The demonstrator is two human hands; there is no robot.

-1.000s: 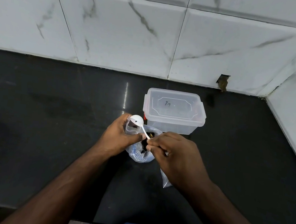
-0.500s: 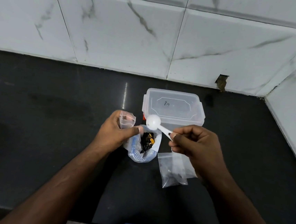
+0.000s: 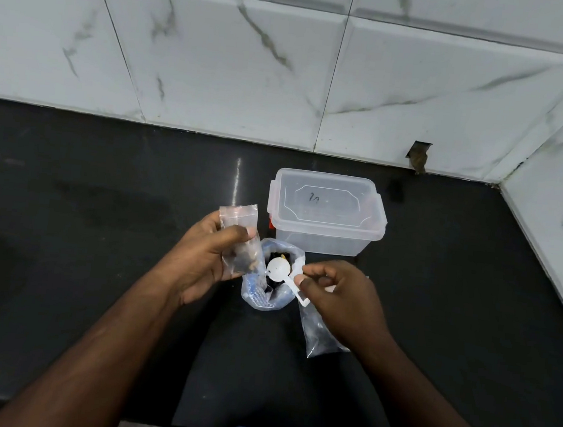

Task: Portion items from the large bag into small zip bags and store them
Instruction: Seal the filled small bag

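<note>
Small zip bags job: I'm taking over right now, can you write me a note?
Left hand holds a small zip bag, partly filled.
Right hand pinches the white scoop, its bowl over the open large bag on the black counter.
Another small bag with dark contents lies under the right hand.
The clear lidded box stands shut behind.
Left: finish filling, zip, store the bags.

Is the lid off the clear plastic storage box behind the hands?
No, the clear plastic storage box has its lid seated on top, side clips down.
</note>
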